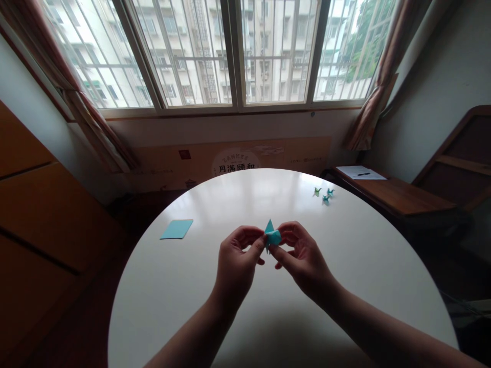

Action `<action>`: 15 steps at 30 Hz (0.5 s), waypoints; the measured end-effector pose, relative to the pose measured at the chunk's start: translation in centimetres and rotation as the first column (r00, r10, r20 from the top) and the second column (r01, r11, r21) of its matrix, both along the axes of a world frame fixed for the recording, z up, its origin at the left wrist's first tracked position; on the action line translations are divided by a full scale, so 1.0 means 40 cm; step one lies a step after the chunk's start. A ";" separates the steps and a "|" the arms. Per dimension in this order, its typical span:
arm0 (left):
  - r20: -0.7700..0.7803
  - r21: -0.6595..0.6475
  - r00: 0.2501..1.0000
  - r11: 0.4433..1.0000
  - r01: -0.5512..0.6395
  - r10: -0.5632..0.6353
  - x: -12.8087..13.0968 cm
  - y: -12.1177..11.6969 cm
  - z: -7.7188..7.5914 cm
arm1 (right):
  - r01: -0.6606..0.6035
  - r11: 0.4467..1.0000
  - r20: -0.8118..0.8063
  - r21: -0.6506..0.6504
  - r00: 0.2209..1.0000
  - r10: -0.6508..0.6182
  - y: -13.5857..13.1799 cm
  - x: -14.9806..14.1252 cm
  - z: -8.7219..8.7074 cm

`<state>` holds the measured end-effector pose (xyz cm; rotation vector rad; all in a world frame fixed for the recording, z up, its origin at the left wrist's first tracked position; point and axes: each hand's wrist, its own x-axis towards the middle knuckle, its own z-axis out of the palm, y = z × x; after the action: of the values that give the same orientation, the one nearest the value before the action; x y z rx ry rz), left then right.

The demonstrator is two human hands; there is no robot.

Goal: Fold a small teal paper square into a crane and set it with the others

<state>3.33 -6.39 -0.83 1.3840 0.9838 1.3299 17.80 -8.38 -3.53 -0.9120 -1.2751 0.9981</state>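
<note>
Between my two hands, above the middle of the white table, is a folded turquoise paper crane (272, 236) with one pointed flap standing up. My left hand (241, 249) pinches its left side between thumb and fingers. From the other side, my right hand (301, 251) grips its lower right part, thumb toward me. The fingertips cover some of the folds. To the left on the table lies a stack of square turquoise paper (177, 229).
The round white table (253, 317) fills the foreground. Three small folded paper cranes (326, 199) stand near its far right edge. Beyond them, a wooden bench (414, 197) bears a white sheet (360, 173) and a pen. A barred window (230, 56) with curtains is at the back.
</note>
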 end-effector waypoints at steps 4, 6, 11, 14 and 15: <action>-0.082 0.074 0.997 0.997 0.003 0.003 0.003 -0.004 -0.009 | 0.028 1.000 -0.022 -0.012 0.999 -0.028 0.002 0.003 0.006; -0.109 0.084 0.994 0.996 0.011 -0.002 0.007 -0.006 -0.008 | 0.032 0.999 -0.031 -0.005 0.999 -0.033 0.003 0.006 0.007; -0.170 0.042 0.985 0.998 0.047 -0.039 0.011 -0.011 -0.002 | 0.070 0.997 -0.023 0.025 0.997 -0.069 0.002 0.011 0.005; -0.235 0.074 0.972 0.996 0.045 -0.027 0.010 -0.016 -0.002 | 0.074 0.996 -0.004 0.042 0.997 -0.074 0.004 0.015 0.003; -0.256 0.099 0.966 0.994 0.044 -0.018 0.009 -0.018 -0.003 | 0.069 0.996 0.008 0.050 0.998 -0.069 0.005 0.016 0.003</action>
<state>3.71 -7.10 -0.93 1.6750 1.0690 1.2140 18.45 -8.19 -3.42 -0.9177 -1.2626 0.9054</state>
